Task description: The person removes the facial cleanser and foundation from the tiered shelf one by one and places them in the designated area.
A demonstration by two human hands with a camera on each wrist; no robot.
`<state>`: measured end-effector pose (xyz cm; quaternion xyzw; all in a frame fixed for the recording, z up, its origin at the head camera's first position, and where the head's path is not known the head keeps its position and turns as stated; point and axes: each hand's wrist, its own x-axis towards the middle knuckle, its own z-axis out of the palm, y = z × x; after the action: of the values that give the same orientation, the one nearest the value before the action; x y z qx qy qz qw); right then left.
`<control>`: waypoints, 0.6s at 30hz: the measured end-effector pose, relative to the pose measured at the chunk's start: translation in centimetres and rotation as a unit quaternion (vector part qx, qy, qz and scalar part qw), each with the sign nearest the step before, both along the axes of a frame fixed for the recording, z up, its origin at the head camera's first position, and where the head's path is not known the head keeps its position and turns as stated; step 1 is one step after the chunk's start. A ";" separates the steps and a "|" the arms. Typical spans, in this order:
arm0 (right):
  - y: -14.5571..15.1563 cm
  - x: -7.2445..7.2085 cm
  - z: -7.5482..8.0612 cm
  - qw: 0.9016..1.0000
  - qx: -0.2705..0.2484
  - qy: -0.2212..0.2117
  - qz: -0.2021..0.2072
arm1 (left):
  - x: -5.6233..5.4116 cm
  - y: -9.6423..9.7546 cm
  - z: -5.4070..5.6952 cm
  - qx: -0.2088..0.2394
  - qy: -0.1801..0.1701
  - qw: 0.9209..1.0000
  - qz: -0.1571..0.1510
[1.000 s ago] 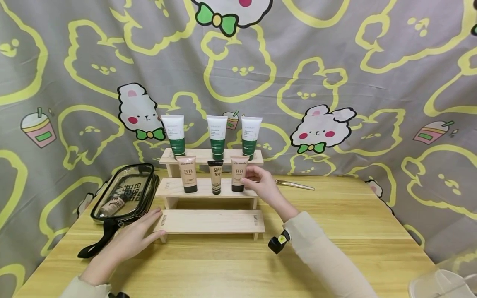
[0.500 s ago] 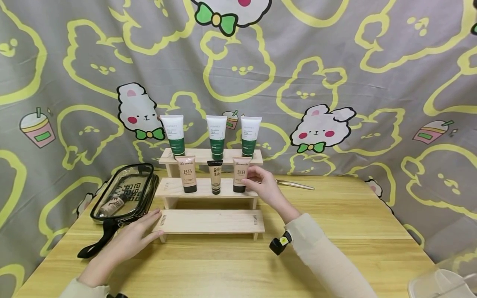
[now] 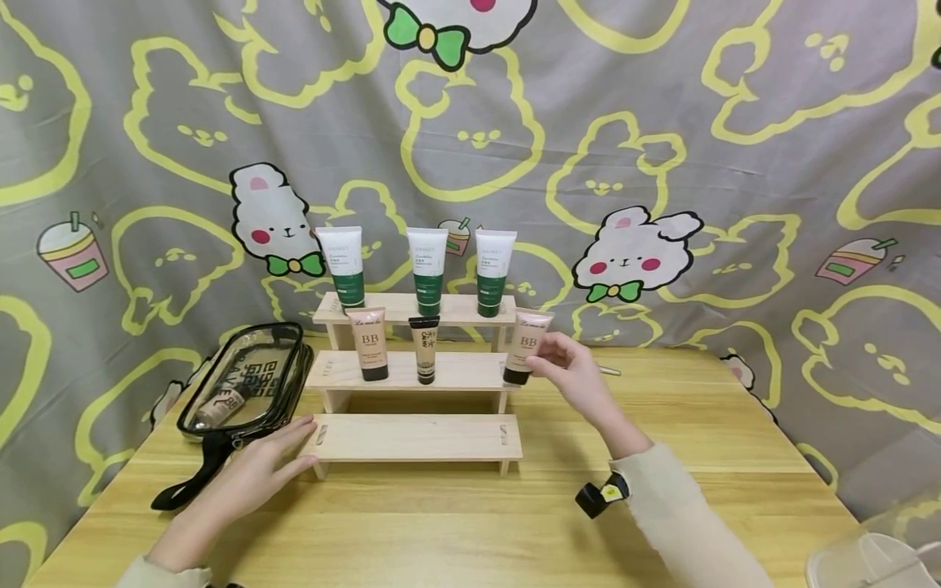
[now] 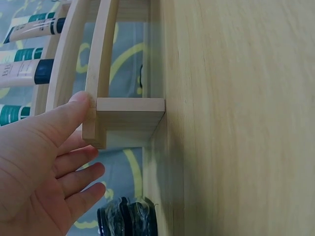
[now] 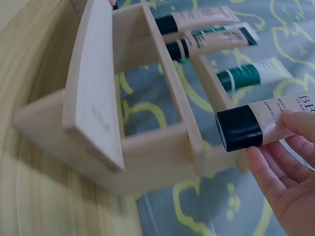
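My right hand (image 3: 577,380) pinches a pinkish-beige BB cream tube (image 3: 526,347) with a black cap, tilted at the right end of the middle tier. In the right wrist view, thumb and fingers hold the tube (image 5: 280,118) off the stand's boards. Another BB cream tube (image 3: 371,343) and a smaller black-and-gold tube (image 3: 425,349) stand on that middle tier. My left hand (image 3: 257,474), fingers fairly straight, rests at the left end of the lowest tier of the wooden stand (image 3: 419,437). In the left wrist view the thumb touches the board's corner and the index finger is partly hidden.
Three white-and-green tubes (image 3: 427,269) stand on the top tier. Left of the stand lies a clear, black-trimmed pouch (image 3: 246,380) with a tube inside. Scissors (image 3: 608,371) lie partly hidden behind the right hand. A clear container (image 3: 867,563) sits at the front right corner.
My right hand has moved the BB cream tube to the right, from its place beside the small tube to the middle tier's right end. The tube now leans. My left hand stays almost still.
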<state>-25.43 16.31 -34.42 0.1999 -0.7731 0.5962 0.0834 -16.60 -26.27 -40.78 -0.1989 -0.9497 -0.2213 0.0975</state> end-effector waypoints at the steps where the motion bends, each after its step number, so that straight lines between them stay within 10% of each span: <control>1: 0.6 0.1 -0.1 1.000 -0.004 -0.004 -0.003 | 0.0 0.0 0.0 0.001 0.000 1.000 0.000; 18: 7.3 -0.9 -5.6 0.989 0.047 -0.119 -0.074 | 0.0 0.0 0.2 -0.001 -0.005 1.000 0.001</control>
<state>-26.33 23.58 -40.03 0.0735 -0.8171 0.5712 0.0248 -16.60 -26.23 -40.55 -0.1972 -0.9505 -0.2215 0.0925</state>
